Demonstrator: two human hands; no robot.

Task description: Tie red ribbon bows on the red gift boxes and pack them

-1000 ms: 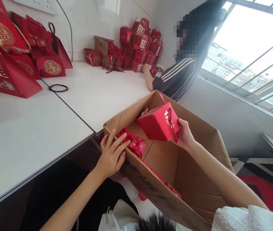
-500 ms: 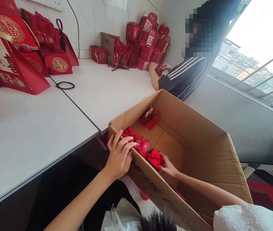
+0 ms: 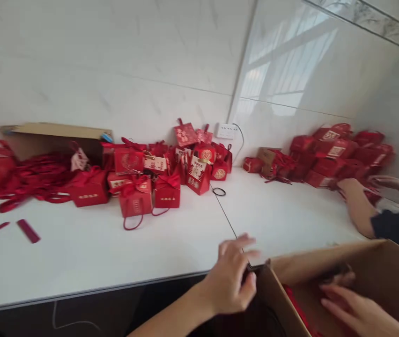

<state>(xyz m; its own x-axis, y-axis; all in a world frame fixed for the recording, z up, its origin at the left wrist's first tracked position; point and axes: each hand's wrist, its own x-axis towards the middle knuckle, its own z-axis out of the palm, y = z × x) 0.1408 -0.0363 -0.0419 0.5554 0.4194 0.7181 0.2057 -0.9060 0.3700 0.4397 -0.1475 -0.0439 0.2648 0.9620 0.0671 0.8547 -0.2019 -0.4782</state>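
Note:
My left hand point(image 3: 235, 276) hangs above the table's front edge, just left of the cardboard box point(image 3: 277, 295). Its fingers are apart and nothing is in them. My right hand point(image 3: 349, 304) is inside the box, slightly blurred, with its fingers spread and no object visible in its grasp. A strip of red gift boxes point(image 3: 297, 304) shows along the near wall of the carton; the rest of its contents is hidden. On the table, the nearest group has a red gift box with a ribbon bow point(image 3: 167, 191) and a red gift bag with a cord handle point(image 3: 136, 199).
Red ribbons point(image 3: 41, 180) lie heaped at the left of the white table point(image 3: 185, 243), before an open carton point(image 3: 55, 128). Stacked red boxes point(image 3: 336, 150) stand at the far right, by a co-worker's hands point(image 3: 352, 196). A black ring point(image 3: 219, 191) and a power socket point(image 3: 226, 130) are farther back.
The view has swung left and up toward the table. My left hand has come off the box's rim. My right hand has left the red gift box and moved toward the box's far side.

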